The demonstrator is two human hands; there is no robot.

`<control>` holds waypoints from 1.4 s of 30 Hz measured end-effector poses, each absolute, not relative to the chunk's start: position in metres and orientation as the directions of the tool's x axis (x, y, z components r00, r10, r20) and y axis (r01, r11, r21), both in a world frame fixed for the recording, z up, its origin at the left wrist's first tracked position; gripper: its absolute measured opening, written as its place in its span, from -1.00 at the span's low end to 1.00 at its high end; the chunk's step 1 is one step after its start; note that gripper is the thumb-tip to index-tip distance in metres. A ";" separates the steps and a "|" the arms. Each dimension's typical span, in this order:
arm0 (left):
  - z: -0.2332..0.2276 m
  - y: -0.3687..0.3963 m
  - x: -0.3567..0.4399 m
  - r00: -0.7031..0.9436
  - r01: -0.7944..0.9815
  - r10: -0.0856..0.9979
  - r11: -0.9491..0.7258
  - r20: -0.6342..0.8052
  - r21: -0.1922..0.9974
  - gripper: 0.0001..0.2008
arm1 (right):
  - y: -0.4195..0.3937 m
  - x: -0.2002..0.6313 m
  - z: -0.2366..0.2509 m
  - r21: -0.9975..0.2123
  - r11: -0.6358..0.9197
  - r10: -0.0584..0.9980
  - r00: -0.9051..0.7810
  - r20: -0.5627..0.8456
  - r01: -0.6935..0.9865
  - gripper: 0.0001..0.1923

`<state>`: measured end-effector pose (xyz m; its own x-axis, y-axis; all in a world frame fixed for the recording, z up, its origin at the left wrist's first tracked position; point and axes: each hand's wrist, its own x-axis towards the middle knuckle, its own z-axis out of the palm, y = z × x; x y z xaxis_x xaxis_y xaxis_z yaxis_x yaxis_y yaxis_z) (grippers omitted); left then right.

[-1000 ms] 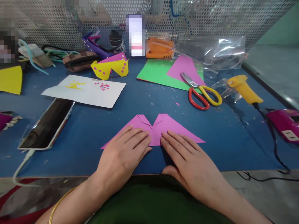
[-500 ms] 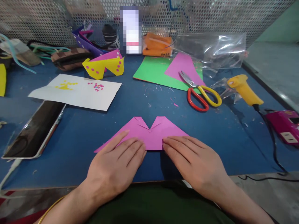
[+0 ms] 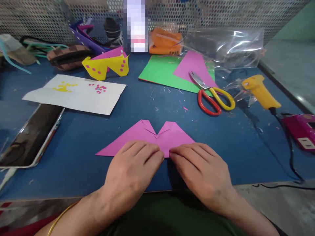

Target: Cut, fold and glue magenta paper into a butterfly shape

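A folded pink paper (image 3: 147,136) lies flat on the blue table (image 3: 86,137) near its front edge, shaped like two wings with a notch at the top middle. My left hand (image 3: 131,168) rests on its lower left part, fingers curled at the bottom edge. My right hand (image 3: 201,170) covers its lower right part, fingertips meeting the left hand's at the middle of the bottom edge. Both hands pinch or press that edge; the paper's right tip is hidden under my right hand.
Red and yellow scissors (image 3: 213,98) lie on a green sheet (image 3: 162,73) and pink triangle (image 3: 194,67). A yellow glue gun (image 3: 261,91) and pink device (image 3: 301,131) are right. A phone (image 3: 31,136), white sheet (image 3: 73,93) and yellow folded paper (image 3: 105,67) are left.
My fingers have drawn back and curled toward the paper's bottom edge, their tips now meeting at the middle. The view has shifted slightly.
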<state>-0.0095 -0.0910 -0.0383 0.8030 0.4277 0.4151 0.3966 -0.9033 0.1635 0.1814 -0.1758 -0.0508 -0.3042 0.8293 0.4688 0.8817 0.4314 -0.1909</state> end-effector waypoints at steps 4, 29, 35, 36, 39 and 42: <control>-0.040 -0.091 -0.009 0.827 0.378 0.372 -0.923 0.420 0.074 -0.77 | -0.176 0.181 -0.050 -0.249 0.382 0.862 -0.246 0.443 0.890 -0.80; -0.034 -0.085 0.023 0.904 0.258 0.293 -0.955 0.310 0.148 -0.77 | -0.192 0.203 -0.049 -0.322 0.324 0.879 -0.158 0.449 0.889 -0.86; -0.036 -0.078 0.020 0.937 0.137 0.145 -0.989 0.317 0.047 -0.71 | -0.194 0.209 -0.047 -0.401 0.233 0.905 -0.047 0.423 0.886 -0.92; -0.037 -0.078 0.020 0.931 0.137 0.144 -0.990 0.336 0.045 -0.71 | -0.195 0.211 -0.047 -0.404 0.217 0.906 -0.029 0.422 0.889 -0.93; -0.037 -0.077 0.021 0.924 0.154 0.152 -0.988 0.351 0.020 -0.73 | -0.198 0.216 -0.048 -0.414 0.208 0.904 -0.012 0.427 0.886 -0.92; -0.035 -0.076 0.019 0.930 0.149 0.139 -0.989 0.341 -0.004 -0.68 | -0.201 0.218 -0.048 -0.404 0.228 0.900 -0.034 0.434 0.886 -0.89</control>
